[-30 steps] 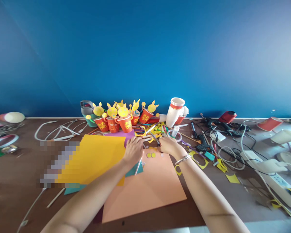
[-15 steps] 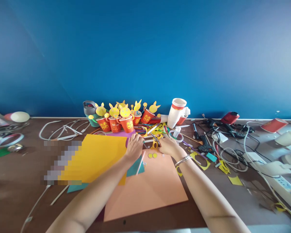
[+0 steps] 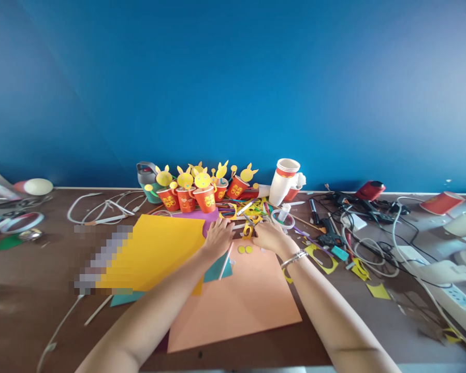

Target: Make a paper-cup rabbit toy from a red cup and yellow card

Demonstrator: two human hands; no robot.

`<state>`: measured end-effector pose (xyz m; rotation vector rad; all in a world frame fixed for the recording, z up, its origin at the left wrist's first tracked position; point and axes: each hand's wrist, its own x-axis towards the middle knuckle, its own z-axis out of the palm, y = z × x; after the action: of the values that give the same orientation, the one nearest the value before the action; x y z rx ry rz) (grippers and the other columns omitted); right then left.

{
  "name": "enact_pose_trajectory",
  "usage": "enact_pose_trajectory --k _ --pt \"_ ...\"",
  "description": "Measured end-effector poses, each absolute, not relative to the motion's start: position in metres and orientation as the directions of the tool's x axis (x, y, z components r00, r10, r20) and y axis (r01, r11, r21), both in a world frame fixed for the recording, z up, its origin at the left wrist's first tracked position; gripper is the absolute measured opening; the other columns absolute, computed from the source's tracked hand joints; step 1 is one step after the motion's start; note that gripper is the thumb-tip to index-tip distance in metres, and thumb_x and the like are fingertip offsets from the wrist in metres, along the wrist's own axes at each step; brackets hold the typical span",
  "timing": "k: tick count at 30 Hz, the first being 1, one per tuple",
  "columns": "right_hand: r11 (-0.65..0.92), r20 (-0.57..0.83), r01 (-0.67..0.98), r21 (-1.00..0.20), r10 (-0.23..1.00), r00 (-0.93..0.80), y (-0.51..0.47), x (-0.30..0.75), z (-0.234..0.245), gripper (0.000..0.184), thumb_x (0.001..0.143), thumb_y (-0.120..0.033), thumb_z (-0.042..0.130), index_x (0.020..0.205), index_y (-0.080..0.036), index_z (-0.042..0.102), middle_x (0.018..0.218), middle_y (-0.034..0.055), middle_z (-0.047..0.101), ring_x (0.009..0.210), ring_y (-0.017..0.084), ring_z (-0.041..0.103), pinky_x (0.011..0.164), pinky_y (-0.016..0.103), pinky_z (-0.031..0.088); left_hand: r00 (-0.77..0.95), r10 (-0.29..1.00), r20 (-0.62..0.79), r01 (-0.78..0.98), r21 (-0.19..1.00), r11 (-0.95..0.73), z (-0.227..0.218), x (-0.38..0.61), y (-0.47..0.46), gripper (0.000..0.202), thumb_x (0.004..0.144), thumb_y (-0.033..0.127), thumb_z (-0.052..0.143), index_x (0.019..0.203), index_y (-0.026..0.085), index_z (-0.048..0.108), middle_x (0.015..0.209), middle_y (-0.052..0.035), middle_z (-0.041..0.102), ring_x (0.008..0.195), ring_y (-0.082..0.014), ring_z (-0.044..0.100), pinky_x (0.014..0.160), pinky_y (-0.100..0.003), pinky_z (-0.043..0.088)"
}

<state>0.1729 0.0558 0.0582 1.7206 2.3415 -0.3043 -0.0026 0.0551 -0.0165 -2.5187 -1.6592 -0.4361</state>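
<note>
My left hand (image 3: 219,238) lies at the upper left of a peach sheet of paper (image 3: 236,305), fingers stretched forward and right. Opposite it, my right hand (image 3: 271,237) rests by the sheet's far edge, thumb and fingers apart. A grey pointed tool (image 3: 251,221), perhaps scissors, sits by the right fingertips; whether they touch it is unclear. Between the hands are a cut yellow scrap (image 3: 247,230) and two small yellow discs (image 3: 245,249). A white stick (image 3: 226,261) crosses a teal piece of paper (image 3: 213,270) near my left wrist.
A yellow sheet (image 3: 151,254) lies left. Behind stand several red paper cups (image 3: 205,199) with yellow rabbit-like faces, and stacked white cups (image 3: 281,186). Rightward are a glue gun (image 3: 330,232), tangled cables (image 3: 373,246), a power strip (image 3: 446,290) and yellow cut-outs (image 3: 322,259).
My left hand has shifted slightly right and its fingers lie flatter. The right hand stays almost in place. The whole view has moved a little.
</note>
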Motion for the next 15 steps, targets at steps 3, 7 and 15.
enact_pose_trajectory --k 3,7,15 --pt "0.297 -0.291 0.954 -0.036 0.911 -0.294 0.056 0.174 0.058 0.026 0.078 -0.021 0.055 0.096 -0.012 0.072 0.102 0.0171 0.069 0.1 0.029 0.062 0.078 0.032 0.047 0.37 0.895 0.25 0.916 0.064 -0.396 -0.02 -0.002 0.058 0.02 0.086 0.011 0.043 0.091 0.019 0.06 0.099 -0.0076 0.059 0.1 -0.0243 0.051 0.083 -0.036 0.042" --pt "0.294 -0.285 0.955 -0.037 0.913 -0.292 0.057 0.174 0.058 0.028 0.079 -0.022 0.055 0.099 -0.011 0.072 0.104 0.0183 0.068 0.099 0.03 0.062 0.076 0.033 0.047 0.331 0.896 0.296 0.929 0.068 -0.365 -0.018 -0.001 0.057 0.029 0.081 0.002 0.04 0.101 0.016 0.057 0.097 -0.0096 0.06 0.097 -0.0246 0.052 0.083 -0.037 0.042" --pt "0.273 -0.286 0.961 -0.038 0.919 -0.272 0.059 0.175 0.054 0.025 0.078 -0.024 0.058 0.095 -0.011 0.072 0.101 0.0185 0.069 0.094 0.03 0.064 0.074 0.032 0.047 0.217 0.934 0.284 0.975 -0.012 -0.223 0.001 0.002 0.04 0.026 0.087 0.007 0.037 0.104 0.012 0.056 0.09 -0.0139 0.066 0.092 -0.0276 0.058 0.078 -0.038 0.04"
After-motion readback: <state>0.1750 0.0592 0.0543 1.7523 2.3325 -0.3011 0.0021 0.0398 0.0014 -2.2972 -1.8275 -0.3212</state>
